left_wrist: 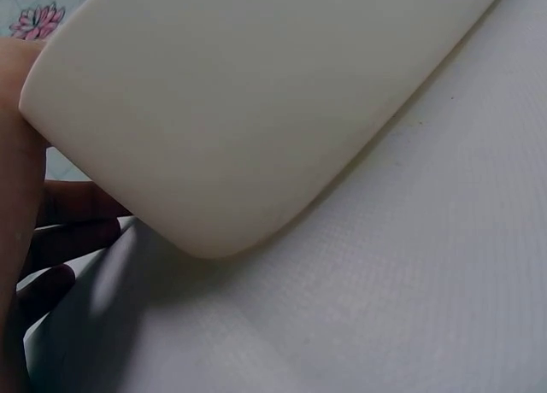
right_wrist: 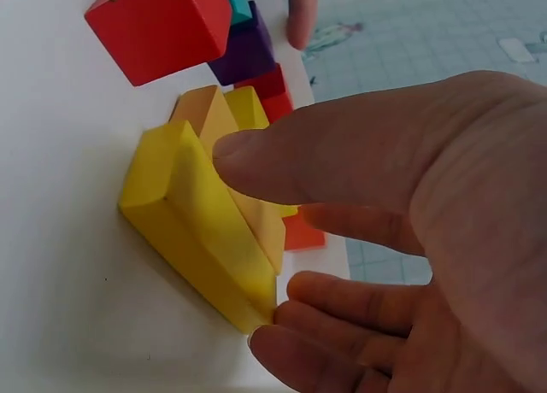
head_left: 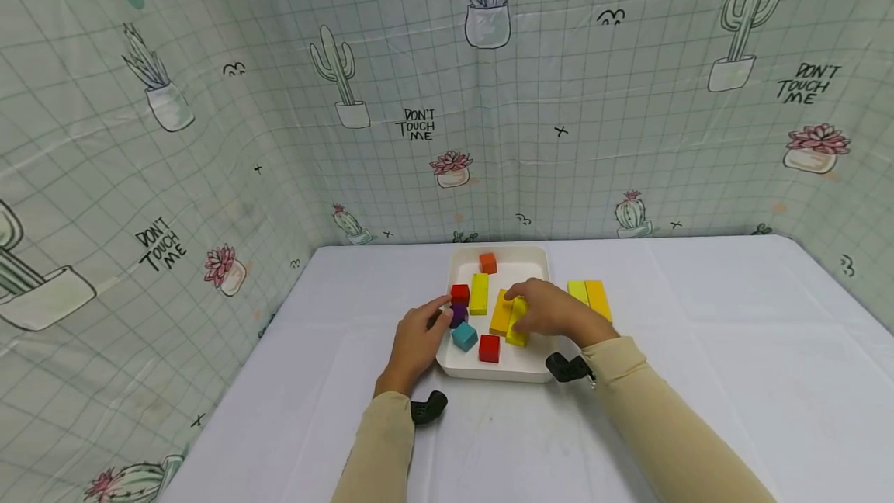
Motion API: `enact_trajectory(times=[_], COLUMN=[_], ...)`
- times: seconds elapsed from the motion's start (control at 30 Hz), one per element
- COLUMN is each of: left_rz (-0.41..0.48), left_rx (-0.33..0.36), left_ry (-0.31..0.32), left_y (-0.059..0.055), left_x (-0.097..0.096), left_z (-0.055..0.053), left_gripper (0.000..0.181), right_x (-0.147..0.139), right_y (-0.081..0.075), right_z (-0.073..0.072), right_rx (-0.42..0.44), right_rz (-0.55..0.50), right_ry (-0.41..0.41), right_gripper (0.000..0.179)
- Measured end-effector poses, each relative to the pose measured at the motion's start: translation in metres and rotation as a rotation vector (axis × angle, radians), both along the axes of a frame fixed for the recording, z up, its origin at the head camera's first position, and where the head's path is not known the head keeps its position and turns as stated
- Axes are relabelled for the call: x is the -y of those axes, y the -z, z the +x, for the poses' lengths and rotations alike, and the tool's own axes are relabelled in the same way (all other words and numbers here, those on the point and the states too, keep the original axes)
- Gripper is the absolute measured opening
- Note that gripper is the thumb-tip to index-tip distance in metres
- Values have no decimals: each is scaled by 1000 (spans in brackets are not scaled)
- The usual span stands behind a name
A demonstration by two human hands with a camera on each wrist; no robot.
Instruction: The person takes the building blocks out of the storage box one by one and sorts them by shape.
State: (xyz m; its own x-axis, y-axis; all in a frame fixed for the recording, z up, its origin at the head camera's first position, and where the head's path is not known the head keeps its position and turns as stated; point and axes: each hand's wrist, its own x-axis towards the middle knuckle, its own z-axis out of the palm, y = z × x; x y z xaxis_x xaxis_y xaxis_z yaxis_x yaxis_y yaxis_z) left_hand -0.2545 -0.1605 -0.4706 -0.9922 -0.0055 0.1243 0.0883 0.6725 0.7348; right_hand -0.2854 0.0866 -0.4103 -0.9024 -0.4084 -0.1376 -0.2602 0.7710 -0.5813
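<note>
A white tray holds several coloured wooden blocks. At its left side, my left hand holds the rim, fingers outside the wall in the left wrist view. Near that hand are a red cube, a purple block and a teal cube. My right hand reaches into the tray over a yellow block and an orange-yellow block lying side by side. Its thumb is over them, and the other fingers lie loosely near the yellow block's far end; contact is unclear.
Inside the tray are also an upper yellow block, an orange cube and a front red cube. Two blocks, light yellow and orange-yellow, lie right of the tray on the white tablecloth. A patterned curtain hangs behind.
</note>
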Motion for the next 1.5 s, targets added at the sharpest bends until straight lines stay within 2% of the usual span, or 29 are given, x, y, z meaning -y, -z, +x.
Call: enact_trajectory(times=[0.23,0.43,0.57,0.7,0.9,1.2,1.5], left_rz=[-3,-7,-15,-13,-9,-9,2], left_rx=[-11,-41,-64,-52,-52,-32,-17], left_ry=[13,33,39,31,31,24,12], left_y=[0,0,-2,-2,-2,0,1], left_x=[1,1,1,1,2,2,3], left_z=[-1,-4,-5,-6,-5,-5,-3], left_gripper=[45,44,42,43,42,43,43], right_x=[3,5,6,8,11,12,14], right_y=[1,-2,-2,1,3,5,8], right_z=[0,1,-1,-5,-9,-11,-11], right_rx=[3,0,-24,-37,-19,-1,-56], right_rz=[89,133,120,102,106,134,123], right_ry=[16,12,-12,-14,9,22,25], right_gripper=[61,63,61,64,74,77,90])
